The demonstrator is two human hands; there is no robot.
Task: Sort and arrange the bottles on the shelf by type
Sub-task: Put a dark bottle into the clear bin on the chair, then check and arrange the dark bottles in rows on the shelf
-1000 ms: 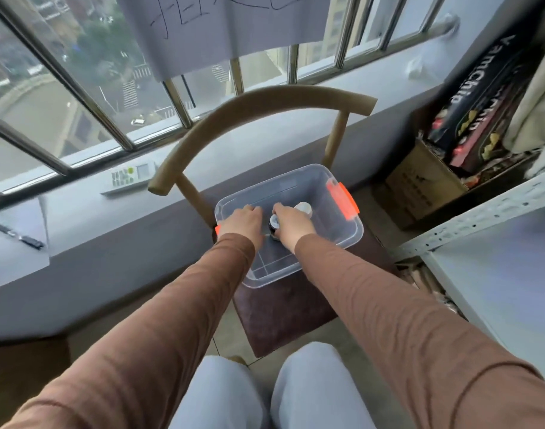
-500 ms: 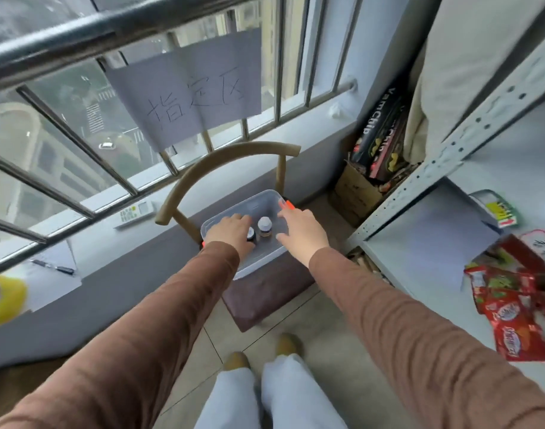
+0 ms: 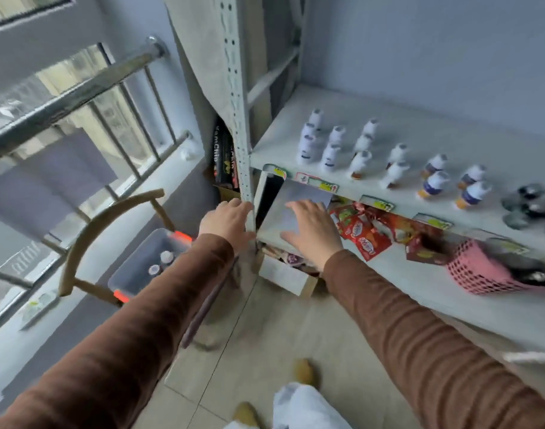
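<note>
**Empty hands between bin and shelf**

Both hands are seen released, fingers spread, with nothing grasped. The left hand [image 3: 226,222] is held just beside the perforated upright [image 3: 237,119] of the shelf [image 3: 342,113], and the right hand [image 3: 313,230] is spread in front of the lower shelf level, near a sheet of paper [image 3: 299,196] lying there.

The bottles are found in two places. On the upper shelf level, up and to the right of both hands, white bottles [image 3: 330,150] are stood upright in short rows, with orange-based bottles [image 3: 435,184] further right and dark bottles [image 3: 527,202] at the far right. The right hand is judged the nearer to all of these. Behind and below the left forearm, two more capped bottles [image 3: 161,263] are stood upright in the clear bin [image 3: 132,267] on the chair [image 3: 110,218]; the left hand is the nearer to those.

Much is hard to make out: the frame is smeared by motion, so labels cannot be read and the dark bottles are reduced to blurs. The bin is partly hidden by the left sleeve, so any further contents cannot be told. Red snack packets [image 3: 367,239] and a pink basket [image 3: 478,270] are seen on the lower level.
</note>
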